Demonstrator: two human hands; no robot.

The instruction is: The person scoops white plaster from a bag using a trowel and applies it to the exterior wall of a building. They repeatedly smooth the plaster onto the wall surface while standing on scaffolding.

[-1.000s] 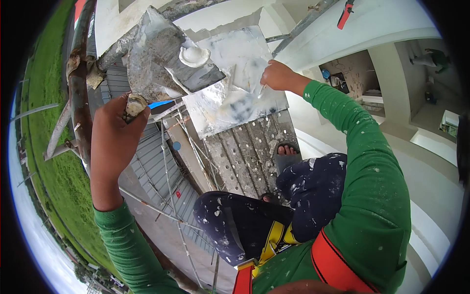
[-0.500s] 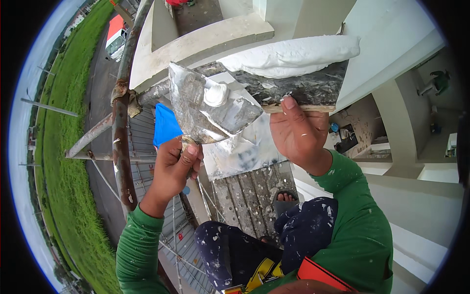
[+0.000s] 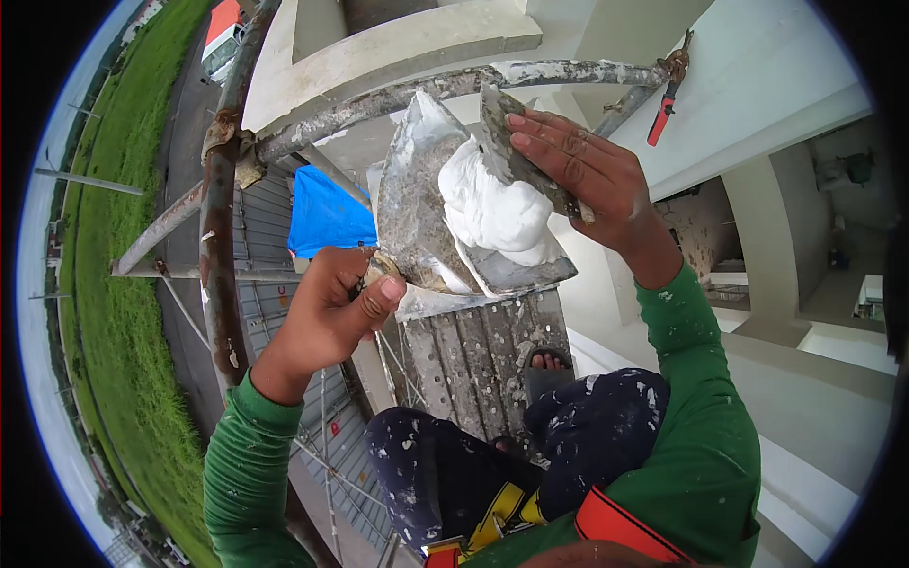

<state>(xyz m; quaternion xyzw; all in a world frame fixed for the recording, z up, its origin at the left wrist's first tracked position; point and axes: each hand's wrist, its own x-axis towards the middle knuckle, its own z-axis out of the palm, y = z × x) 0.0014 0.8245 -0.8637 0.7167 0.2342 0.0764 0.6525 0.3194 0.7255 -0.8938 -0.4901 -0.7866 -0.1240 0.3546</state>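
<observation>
My left hand [image 3: 333, 301] is closed around the short handle of a broad metal trowel [image 3: 412, 213], its blade smeared with white and grey. A thick mound of wet white plaster [image 3: 497, 210] lies on that blade. My right hand [image 3: 597, 180] grips a dark flat spreader [image 3: 505, 137], fingers across its back. The spreader is tilted steeply, and its lower side meets the plaster on the trowel. My right thumb is hidden behind the hand.
A rusty scaffold upright [image 3: 220, 237] stands at left, with a plaster-spotted crossbar [image 3: 379, 106] beyond my hands. A clamp with a red handle [image 3: 663, 118] hangs at its right end. My sandalled foot [image 3: 547, 364] rests on a perforated metal plank [image 3: 483, 350]. Blue sheeting [image 3: 327, 213] hangs beside the scaffold.
The spreader has turned from lying nearly flat to a steep tilt over the trowel. Most of its white plaster now sits on the trowel blade. My right hand has moved up and turned its back to view.
</observation>
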